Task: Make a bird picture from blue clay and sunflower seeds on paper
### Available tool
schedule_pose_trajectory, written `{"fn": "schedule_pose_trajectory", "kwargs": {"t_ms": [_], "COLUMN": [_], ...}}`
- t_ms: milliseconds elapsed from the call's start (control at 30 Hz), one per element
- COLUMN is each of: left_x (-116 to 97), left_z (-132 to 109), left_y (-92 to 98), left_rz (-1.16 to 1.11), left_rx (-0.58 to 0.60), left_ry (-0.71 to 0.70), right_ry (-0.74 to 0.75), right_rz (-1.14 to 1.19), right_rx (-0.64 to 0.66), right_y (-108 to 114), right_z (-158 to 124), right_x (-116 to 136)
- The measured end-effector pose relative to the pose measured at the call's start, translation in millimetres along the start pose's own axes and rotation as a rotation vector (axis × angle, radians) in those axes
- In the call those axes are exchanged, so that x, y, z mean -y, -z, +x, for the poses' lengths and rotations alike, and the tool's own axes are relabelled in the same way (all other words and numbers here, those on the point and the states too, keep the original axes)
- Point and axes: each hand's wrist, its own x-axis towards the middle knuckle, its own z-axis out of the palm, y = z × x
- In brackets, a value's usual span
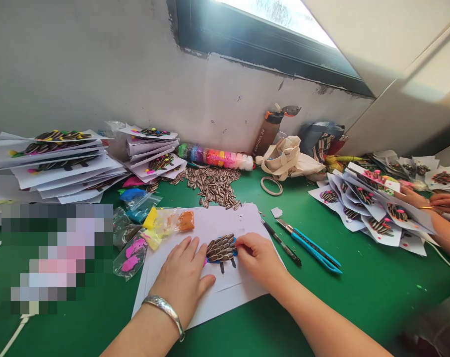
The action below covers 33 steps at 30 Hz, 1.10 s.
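Note:
A small figure of overlapping sunflower seeds [221,248] lies on white paper [161,302], with blue edging at its sides, a pink bit at its left end and two dark legs below. My left hand [182,277], wearing a silver bangle, rests flat on the paper with fingers stretched out, its fingertips close to the pink end. At the figure's right edge my right hand [260,258] is closed in a pinch against the blue part. Whatever sits between its fingertips is hidden.
Loose sunflower seeds [213,186] are heaped behind the paper. Bagged clay [168,223] lies left; a pen [282,243] and blue craft knife [310,245] lie right. Paper stacks [61,168] stand far left. Another person's hand [414,198] is at the right beside more pictures.

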Motion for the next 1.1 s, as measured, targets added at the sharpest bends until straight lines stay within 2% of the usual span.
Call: {"fn": "schedule_pose_trajectory", "kwargs": {"t_ms": [233, 367, 833, 1100], "left_x": [0.6, -0.4, 1.2, -0.5], "left_z": [-1.6, -1.1, -2.7, -1.0], "left_y": [0.7, 2.9, -0.7, 1.5], "left_rz": [0.025, 0.048, 0.021, 0.002], "left_rx": [-0.003, 0.022, -0.019, -0.008], "left_ry": [-0.009, -0.003, -0.016, 0.006], "right_ry": [-0.028, -0.055, 0.138, 0.155], "right_rz": [0.026, -0.027, -0.224, -0.246], "right_rx": [0.048, 0.008, -0.009, 0.004], "right_y": [5.7, 12.7, 3.7, 0.8], "right_z": [-1.3, -7.5, -11.6, -9.0], "right_x": [0.8, 0.1, -4.5, -3.3]}}
